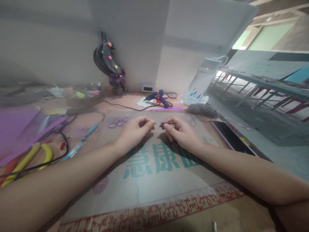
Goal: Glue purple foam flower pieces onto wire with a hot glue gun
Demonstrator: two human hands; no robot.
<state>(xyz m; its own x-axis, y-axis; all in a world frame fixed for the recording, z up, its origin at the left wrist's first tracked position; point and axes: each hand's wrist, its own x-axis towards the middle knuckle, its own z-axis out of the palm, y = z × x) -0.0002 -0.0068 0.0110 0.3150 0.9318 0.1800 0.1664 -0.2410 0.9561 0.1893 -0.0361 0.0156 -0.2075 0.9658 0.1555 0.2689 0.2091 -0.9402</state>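
Note:
My right hand (180,130) pinches a small dark purple piece (162,125), perhaps flower-shaped, between thumb and forefinger. Just left of it, my left hand (140,129) has its thumb and fingers closed together; whatever they hold, if anything, is too small to make out. Both hands hover over a pale sheet (154,190) with green characters and a red patterned border. Several small purple heart-like pieces (118,121) lie on the sheet beside my left hand. Behind the hands rests a dark blue glue gun (158,96) with a red light.
A ball of grey yarn (202,110), a phone (233,138) and a clear bottle (201,80) stand or lie at the right. A decorated grey crescent (106,59) leans against the wall. Purple sheets (16,132), a blue pen (84,137) and a black cable (65,141) are at left.

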